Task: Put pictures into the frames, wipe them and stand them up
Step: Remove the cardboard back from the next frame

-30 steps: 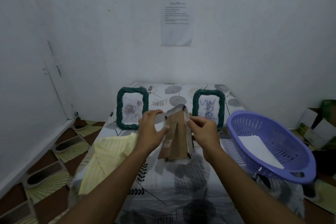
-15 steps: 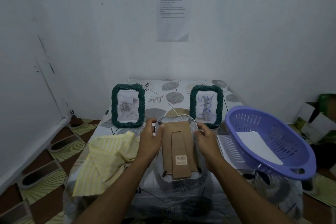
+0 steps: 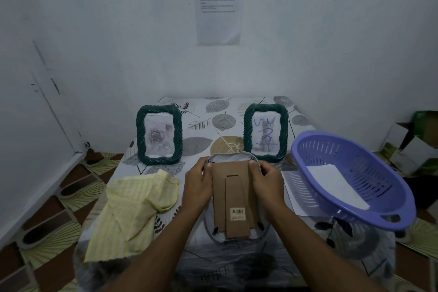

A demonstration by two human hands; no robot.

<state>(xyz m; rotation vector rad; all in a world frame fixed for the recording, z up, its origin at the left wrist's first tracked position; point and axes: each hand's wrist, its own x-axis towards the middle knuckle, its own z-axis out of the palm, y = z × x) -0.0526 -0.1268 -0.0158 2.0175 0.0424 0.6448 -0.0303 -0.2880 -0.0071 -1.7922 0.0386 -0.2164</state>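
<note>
A picture frame (image 3: 233, 197) lies face down on the table, its brown cardboard back and folded stand facing me. My left hand (image 3: 198, 184) grips its left edge and my right hand (image 3: 266, 185) grips its right edge, both near the top corners. Two dark green frames stand upright at the back: one (image 3: 159, 134) holds a rose picture, the other (image 3: 266, 133) a cat picture with blue scribbles. A yellow striped cloth (image 3: 132, 208) lies crumpled to the left of my left hand.
A purple plastic basket (image 3: 350, 180) with a white sheet (image 3: 336, 185) inside stands tilted at the right, over the table's edge. The table (image 3: 237, 268) wears a leaf-print cover. Cardboard boxes (image 3: 410, 147) lie on the floor at the far right. White walls close in behind and left.
The frame was held up and tilted with its back partly lifted; it has come down flat on the table and both hands now grip its upper sides.
</note>
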